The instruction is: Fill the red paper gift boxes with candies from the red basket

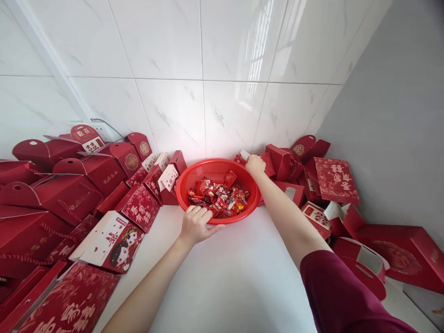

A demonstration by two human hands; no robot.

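A round red plastic basket (pixel 183 172) with a mesh wall stands on the white tabletop near the tiled wall. Inside it lies a heap of wrapped candies (pixel 222 196), mostly red with some gold. My left hand (pixel 197 224) grips the near rim, fingers curled over it and thumb along the outside. Stretched past the basket's right side, my right hand (pixel 255 165) is closed at a small red paper box (pixel 240 160) with a white flap, among other boxes by the wall. Its fingertips are partly hidden behind the hand.
Rows of red gift boxes (pixel 86 194) with cord handles crowd the left side. A white-and-red box with cartoon figures (pixel 111 240) lies at their front. More red boxes (pixel 336 180) are piled loosely on the right, some with open flaps. A wall socket (pixel 101 131) sits behind the left boxes.
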